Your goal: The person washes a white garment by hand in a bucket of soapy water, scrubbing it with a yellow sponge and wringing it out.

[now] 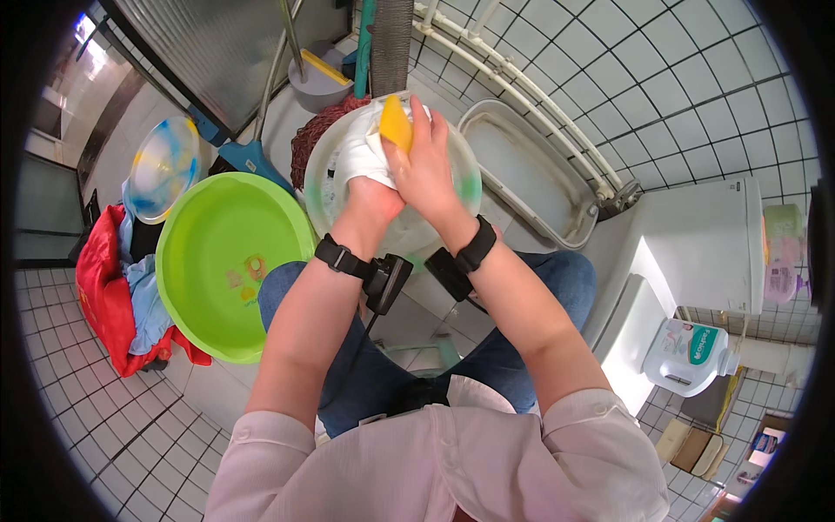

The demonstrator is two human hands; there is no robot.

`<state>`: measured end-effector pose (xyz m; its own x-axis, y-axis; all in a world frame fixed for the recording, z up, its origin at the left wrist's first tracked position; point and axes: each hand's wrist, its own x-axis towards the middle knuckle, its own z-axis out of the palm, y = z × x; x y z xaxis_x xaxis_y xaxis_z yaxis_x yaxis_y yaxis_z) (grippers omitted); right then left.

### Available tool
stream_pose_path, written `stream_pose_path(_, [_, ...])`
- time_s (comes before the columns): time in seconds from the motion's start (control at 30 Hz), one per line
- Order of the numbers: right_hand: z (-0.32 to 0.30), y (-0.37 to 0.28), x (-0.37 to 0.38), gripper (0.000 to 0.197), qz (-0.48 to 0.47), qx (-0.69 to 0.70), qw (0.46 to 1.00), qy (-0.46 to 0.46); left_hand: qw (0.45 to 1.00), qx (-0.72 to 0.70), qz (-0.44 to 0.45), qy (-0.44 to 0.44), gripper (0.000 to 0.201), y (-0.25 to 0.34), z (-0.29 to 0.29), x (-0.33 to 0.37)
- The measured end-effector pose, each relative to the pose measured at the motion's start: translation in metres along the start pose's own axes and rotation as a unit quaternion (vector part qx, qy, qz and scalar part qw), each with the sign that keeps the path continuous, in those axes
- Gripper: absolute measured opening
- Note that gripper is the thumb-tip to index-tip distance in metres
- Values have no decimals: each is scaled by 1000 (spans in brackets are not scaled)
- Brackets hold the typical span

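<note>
Over a round pale basin (467,174) with a green tint, my two hands are close together at a white cloth (358,152). The cloth is bunched around my left hand (377,197), which holds it up; the fingers are hidden in its folds and only the heel of the hand and wrist show. My right hand (424,170) is closed on a yellow bar (396,124), which looks like soap, and presses against the cloth. Foam or water in the basin is hard to make out under my hands.
Left stands a lime-green tub (200,261), near a blue-yellow patterned basin (165,170) and red clothing (104,291). A dark red mop head (322,139) lies behind my basin. Right are a grey rectangular tray (531,165), a white toilet (670,244) and a translucent jug (687,357).
</note>
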<state>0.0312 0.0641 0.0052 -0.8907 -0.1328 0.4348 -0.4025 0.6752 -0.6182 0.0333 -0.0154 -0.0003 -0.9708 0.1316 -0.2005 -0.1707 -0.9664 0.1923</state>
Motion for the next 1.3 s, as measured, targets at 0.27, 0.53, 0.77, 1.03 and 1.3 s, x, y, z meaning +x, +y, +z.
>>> stream_pose_path(0.27, [9, 8, 38, 61, 164, 133, 977, -21, 999, -10, -36, -26, 40, 3, 6, -1])
stream_pose_path(0.53, [-12, 63, 44, 46, 439, 622, 648, -22, 995, -9, -75, -65, 44, 4, 13, -3])
stream_pose_path(0.77, [-1, 10, -6, 54, 114, 138, 983, 27, 993, -61, -65, -74, 43, 7, 3, 6])
stream_pose_path(1.03, [11, 28, 23, 52, 215, 128, 966, 58, 996, -40, -39, -68, 48, 3, 5, 2])
stream_pose_path(1.3, [-31, 34, 16, 33, 213, 141, 963, 89, 995, -41, -11, -95, 44, 8, 6, 4])
